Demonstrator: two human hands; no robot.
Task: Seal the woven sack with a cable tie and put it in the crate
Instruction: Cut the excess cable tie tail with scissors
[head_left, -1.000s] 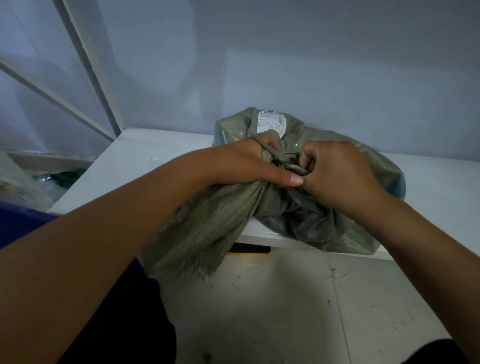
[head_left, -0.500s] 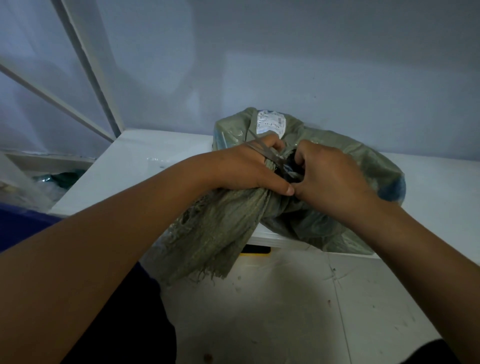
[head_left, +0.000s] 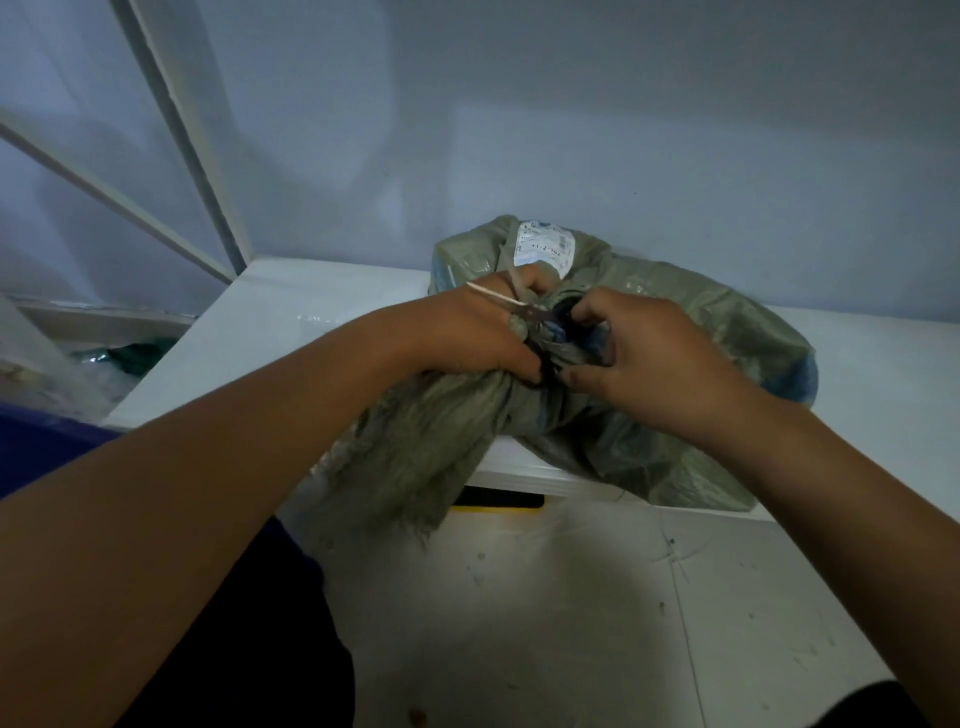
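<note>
Two hands are engaging: my left hand (head_left: 467, 338) is gripping the woven sack (head_left: 701, 364) beneath it; my right hand (head_left: 660, 364), fist now loosened, is pinching the cable tie (head_left: 493, 295) between them, so I judge cinching unfinished.

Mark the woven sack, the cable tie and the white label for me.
woven sack (head_left: 748, 338), head view, bulging body on the right side.
cable tie (head_left: 491, 294), head view, pale loose tail.
label (head_left: 544, 248), head view, middle of the white sticker.

Left grip (head_left: 470, 332) and right grip (head_left: 657, 358) are clenched close together, almost touching.
</note>
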